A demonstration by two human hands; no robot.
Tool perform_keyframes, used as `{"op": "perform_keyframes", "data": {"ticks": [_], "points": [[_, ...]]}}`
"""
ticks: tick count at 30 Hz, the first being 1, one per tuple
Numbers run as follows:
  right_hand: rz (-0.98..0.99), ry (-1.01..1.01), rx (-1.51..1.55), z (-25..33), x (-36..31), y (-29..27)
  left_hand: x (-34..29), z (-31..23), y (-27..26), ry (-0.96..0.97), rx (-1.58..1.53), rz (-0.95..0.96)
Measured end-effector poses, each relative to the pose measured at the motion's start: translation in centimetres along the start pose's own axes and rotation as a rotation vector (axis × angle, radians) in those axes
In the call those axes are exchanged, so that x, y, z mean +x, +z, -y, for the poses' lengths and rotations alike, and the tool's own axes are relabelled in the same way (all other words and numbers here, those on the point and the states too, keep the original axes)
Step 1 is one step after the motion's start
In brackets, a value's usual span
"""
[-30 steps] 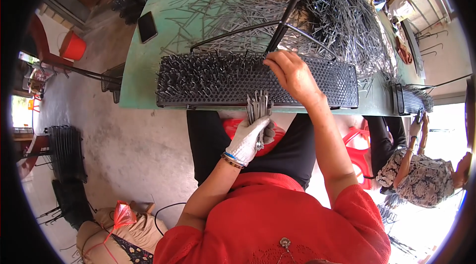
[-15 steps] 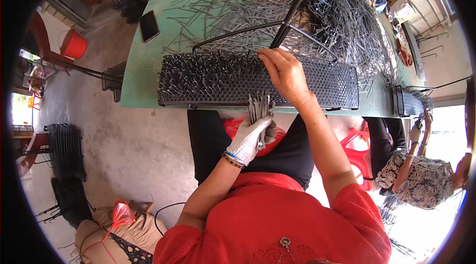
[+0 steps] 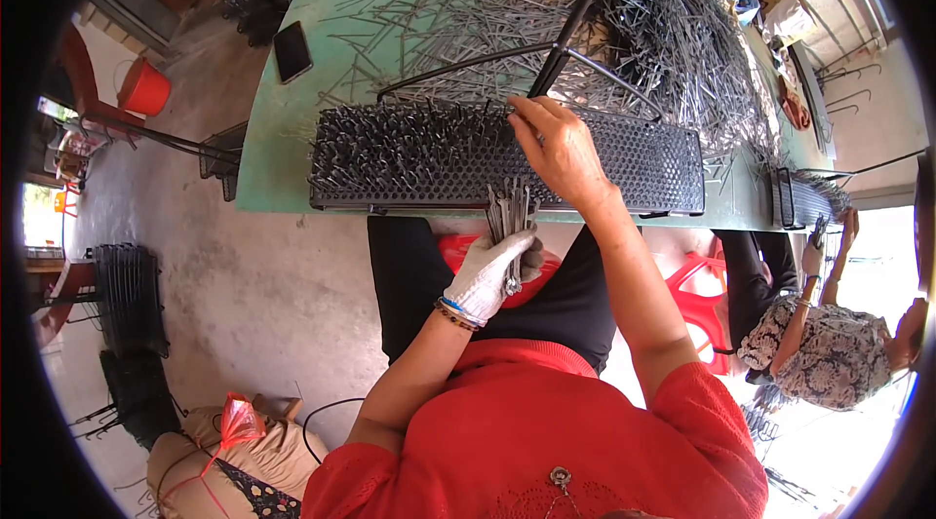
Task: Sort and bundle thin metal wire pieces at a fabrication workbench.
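Note:
My left hand [image 3: 495, 270], in a white glove, is closed around a bundle of thin metal rods [image 3: 510, 210] with bent or looped ends, just off the table's front edge. Bare, my right hand [image 3: 564, 149] reaches over the black perforated metal rack [image 3: 624, 153], thumb and fingers pinched together near its far edge. Whatever sits between those fingertips is too small to make out. Many upright metal pieces [image 3: 385, 144] fill the holes on the rack's left part. On the right part the holes show bare.
Behind the rack, a big heap of loose metal rods [image 3: 663, 41] covers the green table [image 3: 278, 149]. A black frame [image 3: 558, 56] rises over it. A phone [image 3: 292, 51] lies at left. At right, a co-worker [image 3: 829, 348] handles another rack [image 3: 804, 197].
My right hand has shifted very slightly at the rack's far edge, its fingers posed a little differently. My left hand keeps its bundle in place. The co-worker's hands have moved apart.

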State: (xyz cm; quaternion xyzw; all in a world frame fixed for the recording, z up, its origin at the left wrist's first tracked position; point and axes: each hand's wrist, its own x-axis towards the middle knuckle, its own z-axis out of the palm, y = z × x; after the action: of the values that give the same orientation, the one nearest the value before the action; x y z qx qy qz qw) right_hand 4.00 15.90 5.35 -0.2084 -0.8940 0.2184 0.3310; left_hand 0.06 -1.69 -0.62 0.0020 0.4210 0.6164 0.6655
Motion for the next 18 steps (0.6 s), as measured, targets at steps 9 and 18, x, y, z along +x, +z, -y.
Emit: {"op": "perform_keyframes", "data": {"ticks": [9,18], "points": [[0.029,-0.171,-0.079,-1.0,-0.7,-0.2,-0.2,-0.4,0.2,-0.013,-0.030,0.012],[-0.055,-0.143,-0.180,-0.6,-1.0,0.4,0.0,-0.3,-0.3,-0.006,0.010,0.021]]}}
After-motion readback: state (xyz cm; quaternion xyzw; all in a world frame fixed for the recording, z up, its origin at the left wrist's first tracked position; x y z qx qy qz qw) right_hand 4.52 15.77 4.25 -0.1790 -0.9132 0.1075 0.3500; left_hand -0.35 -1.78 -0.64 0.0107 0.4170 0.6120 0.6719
